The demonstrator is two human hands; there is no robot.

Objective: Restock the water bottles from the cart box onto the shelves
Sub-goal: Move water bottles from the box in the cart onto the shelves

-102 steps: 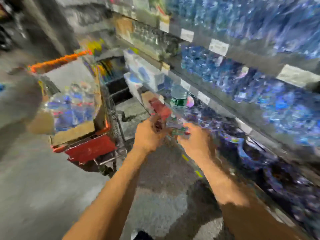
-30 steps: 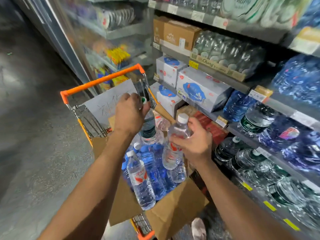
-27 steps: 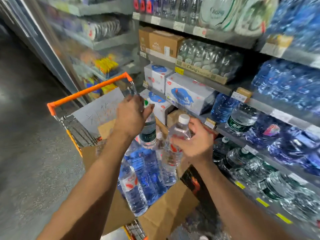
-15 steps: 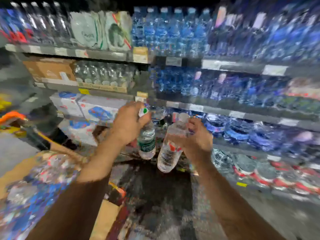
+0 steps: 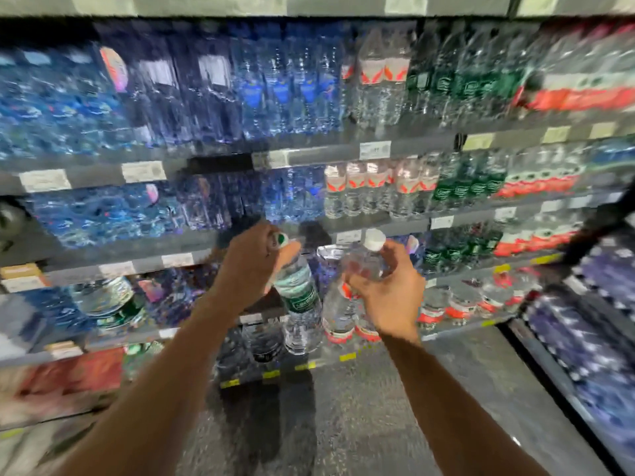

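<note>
- Head view: the left hand (image 5: pixel 249 266) grips one green-labelled water bottle (image 5: pixel 300 300) by its neck, thumb and fingers curled just under the green-and-white cap, so the bottle hangs tilted with its base down and toward the right hand.
- The right hand (image 5: pixel 390 297) grasps one red-labelled water bottle (image 5: pixel 343 304) around its upper body, white cap up; its lower half touches or overlaps the green-labelled one, I cannot tell which.
- Two bottles are held in all, one per hand, both in front of the lower shelves (image 5: pixel 378 231) and apart from them.
- Writing on the green label is white but too blurred to read; the red label shows only a red and white pattern.
- Above and beyond the hands run rows of shelved bottles (image 5: pixel 371 187): blue-tinted ones up and left of the left hand, red-labelled ones straight above the right hand, green-labelled and red-banded ones further right. Motion blur prevents an exact count.
- Price tags (image 5: pixel 375 150) line the shelf edges; their print cannot be read.
- Yellow markers (image 5: pixel 271 374) dot the lowest shelf edge below the hands.
- Both forearms are cut off at the bottom edge, and the picture's left and right sides are smeared.
</note>
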